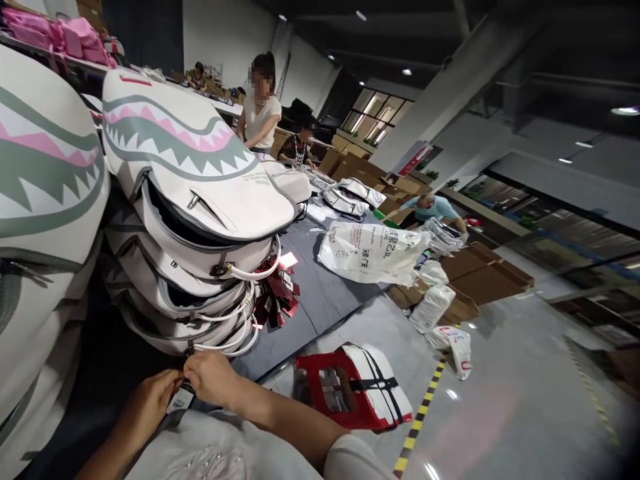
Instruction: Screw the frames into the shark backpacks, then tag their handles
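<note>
A stack of white backpacks point(200, 180) with green and pink zigzag teeth prints stands on the dark table. Low in front of it, my left hand point(159, 393) has its fingers pinched near a small dark tag with a white barcode label point(181, 399). Right beside it, my right hand point(209, 377) is closed at the bottom bag's edge, close to a handle end; what it holds is too small to name. Red and dark tags point(277, 293) hang in a bunch at the stack's right side.
Another backpack stack point(43, 180) rises at the left. A white plastic sack point(373, 253) lies on the table point(310, 300). A red stool point(320, 383) with a white, black-strapped item stands beside the table. Several people work farther back among cardboard boxes point(480, 280).
</note>
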### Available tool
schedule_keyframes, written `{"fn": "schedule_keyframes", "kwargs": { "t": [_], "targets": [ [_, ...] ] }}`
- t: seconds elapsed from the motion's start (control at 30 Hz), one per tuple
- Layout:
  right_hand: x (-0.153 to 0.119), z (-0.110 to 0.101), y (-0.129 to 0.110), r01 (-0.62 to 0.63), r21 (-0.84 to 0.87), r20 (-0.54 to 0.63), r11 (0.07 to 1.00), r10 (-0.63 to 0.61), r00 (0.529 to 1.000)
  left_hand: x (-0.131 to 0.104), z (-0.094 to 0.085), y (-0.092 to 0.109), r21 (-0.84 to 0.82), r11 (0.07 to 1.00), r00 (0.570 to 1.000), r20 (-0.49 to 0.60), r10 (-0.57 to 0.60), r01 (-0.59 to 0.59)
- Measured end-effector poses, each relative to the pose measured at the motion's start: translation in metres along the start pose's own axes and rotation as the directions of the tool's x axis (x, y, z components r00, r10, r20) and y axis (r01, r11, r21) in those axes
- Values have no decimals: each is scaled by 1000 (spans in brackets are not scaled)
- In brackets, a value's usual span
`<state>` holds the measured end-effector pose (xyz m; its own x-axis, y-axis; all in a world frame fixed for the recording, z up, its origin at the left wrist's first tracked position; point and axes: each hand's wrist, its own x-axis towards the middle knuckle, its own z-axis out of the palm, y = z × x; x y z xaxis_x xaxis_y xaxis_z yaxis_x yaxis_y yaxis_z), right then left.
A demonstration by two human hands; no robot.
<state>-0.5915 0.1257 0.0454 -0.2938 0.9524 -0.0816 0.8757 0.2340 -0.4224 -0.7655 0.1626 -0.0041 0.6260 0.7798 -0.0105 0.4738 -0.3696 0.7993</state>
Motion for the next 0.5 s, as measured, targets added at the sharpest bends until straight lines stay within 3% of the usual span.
{"fn": "schedule_keyframes", "kwargs": {
  "t": [0.13,0.3,0.43,0.5],
  "targets": [
    [1,1,1,20,20,6,1000,-20,1000,-1,-4,0,170,982,996,-19,-82,84],
    [2,2,0,5,67,-9,998,-4,1000,-3,-2,-6,80,996,999,-10,-33,33],
    [1,2,-2,-32,129,-40,991,38,998,-4,-3,-5,168,983,996,-62,-63,73],
    [0,2,-2,-63,168,-59,984,74,996,-4,-4,-2,131,989,997,-45,-58,63]
  ]
}}
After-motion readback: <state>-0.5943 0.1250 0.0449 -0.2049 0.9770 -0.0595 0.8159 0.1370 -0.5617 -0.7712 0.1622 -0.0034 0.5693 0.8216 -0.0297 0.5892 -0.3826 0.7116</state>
